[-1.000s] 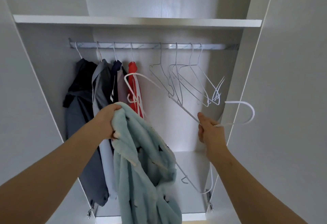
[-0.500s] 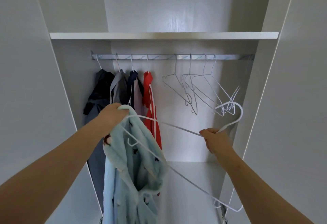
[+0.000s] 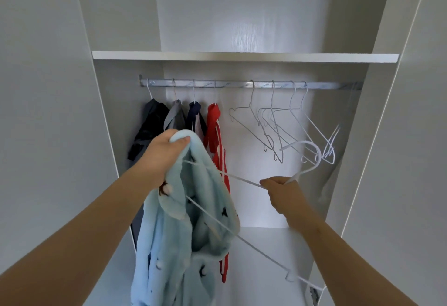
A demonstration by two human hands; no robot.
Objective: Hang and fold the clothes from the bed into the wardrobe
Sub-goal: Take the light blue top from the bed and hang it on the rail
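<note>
fluffy blue robe (image 3: 183, 245) is gripped at its top by left hand (image 3: 169, 153) | white hanger (image 3: 242, 179) is gripped at its neck by right hand (image 3: 281, 189) | hanger's left end is tucked into robe

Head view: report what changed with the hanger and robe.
One arm of the white hanger, earlier above the light blue robe, has slid inside its shoulder, which the left hand grips. The right hand keeps hold of the hanger's neck. The hung clothes and empty hangers on the rail stayed put.
</note>
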